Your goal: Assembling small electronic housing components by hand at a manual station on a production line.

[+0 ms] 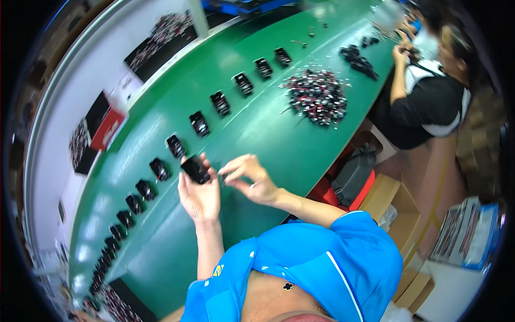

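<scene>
My left hand [201, 197] holds a black, box-like plastic housing [196, 169] on its raised fingers, above the green tabletop. Just to its right is my right hand [251, 180], thumb and fingers pinched together close to the housing. A small dark bit seems to be at its fingertips, too small to name. Similar black housings [199, 123] stand in a long curved row on the table, from the far middle down to the near left. Beyond my right hand lies a heap of small parts [316, 96] with red and black wires and pale ends.
The green table [252, 123] carries a black cable bundle [358, 61] on the far right. Co-workers [429, 102] sit along that edge. Dark trays of wired parts [161, 40] lie behind the row, beside a red box [108, 129]. Cardboard boxes [394, 206] stand on the right.
</scene>
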`<state>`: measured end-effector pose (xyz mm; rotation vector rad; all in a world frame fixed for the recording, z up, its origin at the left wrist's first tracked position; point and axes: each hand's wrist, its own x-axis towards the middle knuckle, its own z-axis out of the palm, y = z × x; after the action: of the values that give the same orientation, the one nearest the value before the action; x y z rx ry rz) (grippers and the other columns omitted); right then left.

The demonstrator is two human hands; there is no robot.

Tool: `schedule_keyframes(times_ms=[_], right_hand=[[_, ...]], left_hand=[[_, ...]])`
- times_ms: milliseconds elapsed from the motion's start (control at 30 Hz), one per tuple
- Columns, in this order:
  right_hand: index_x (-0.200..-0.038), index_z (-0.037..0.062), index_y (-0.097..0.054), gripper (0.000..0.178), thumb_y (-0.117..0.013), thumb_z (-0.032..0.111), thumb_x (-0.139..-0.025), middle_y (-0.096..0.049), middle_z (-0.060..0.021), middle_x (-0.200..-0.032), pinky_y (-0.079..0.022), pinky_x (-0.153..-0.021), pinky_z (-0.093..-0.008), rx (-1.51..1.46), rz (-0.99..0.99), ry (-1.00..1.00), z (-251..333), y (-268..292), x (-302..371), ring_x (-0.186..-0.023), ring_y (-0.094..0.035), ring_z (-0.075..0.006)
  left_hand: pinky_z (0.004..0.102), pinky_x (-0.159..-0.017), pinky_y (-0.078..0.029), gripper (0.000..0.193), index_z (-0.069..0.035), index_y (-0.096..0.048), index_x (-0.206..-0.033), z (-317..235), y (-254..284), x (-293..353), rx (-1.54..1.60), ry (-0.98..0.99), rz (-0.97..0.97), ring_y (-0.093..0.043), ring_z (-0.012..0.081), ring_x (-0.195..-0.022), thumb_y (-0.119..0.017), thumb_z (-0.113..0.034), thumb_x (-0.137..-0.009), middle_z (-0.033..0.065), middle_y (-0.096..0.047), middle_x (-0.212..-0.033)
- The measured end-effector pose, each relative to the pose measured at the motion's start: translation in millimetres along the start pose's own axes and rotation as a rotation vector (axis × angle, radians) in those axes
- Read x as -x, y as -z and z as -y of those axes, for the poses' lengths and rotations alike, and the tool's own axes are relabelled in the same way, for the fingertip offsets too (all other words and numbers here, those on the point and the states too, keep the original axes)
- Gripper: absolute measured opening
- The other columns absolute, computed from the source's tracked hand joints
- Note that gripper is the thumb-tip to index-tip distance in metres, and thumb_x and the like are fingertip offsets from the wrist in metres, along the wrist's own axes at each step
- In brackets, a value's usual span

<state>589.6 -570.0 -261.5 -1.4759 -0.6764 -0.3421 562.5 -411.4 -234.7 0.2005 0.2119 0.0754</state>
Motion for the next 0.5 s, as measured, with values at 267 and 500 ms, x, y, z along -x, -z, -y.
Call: schedule_keyframes(times_ms=[267,500], right_hand=[[-0.091,0.0147,-0.065,0.015,-0.074,0.010,-0.080,-0.071,0.0044,-0.106,-0.035,-0.099,-0.0316,-0.019,-0.057,-0.114,11.3,12.0,-28.6,-0.109,-0.054,-0.0183],[-0.089,0.0167,-0.068,0.011,-0.074,0.013,-0.080,-0.072,0.0044,-0.103,-0.025,-0.103,-0.0368,0.311,0.102,-0.119,21.7,15.1,-35.4,-0.118,-0.047,-0.0194]], left_hand=[[0.0360,-0.094,-0.050,0.049,-0.014,-0.034,-0.148,29.1,-28.1,3.4,-0.214,-0.018,0.081,-0.056,0.0236,-0.113,-0.048,-0.014,-0.101,0.0180,-0.048,-0.136],[0.0311,-0.094,-0.050,0.052,-0.012,-0.028,-0.150,30.4,-23.5,-0.4,-0.399,0.024,0.175,-0.056,0.0181,-0.112,-0.047,-0.014,-0.102,0.0157,-0.048,-0.135]])
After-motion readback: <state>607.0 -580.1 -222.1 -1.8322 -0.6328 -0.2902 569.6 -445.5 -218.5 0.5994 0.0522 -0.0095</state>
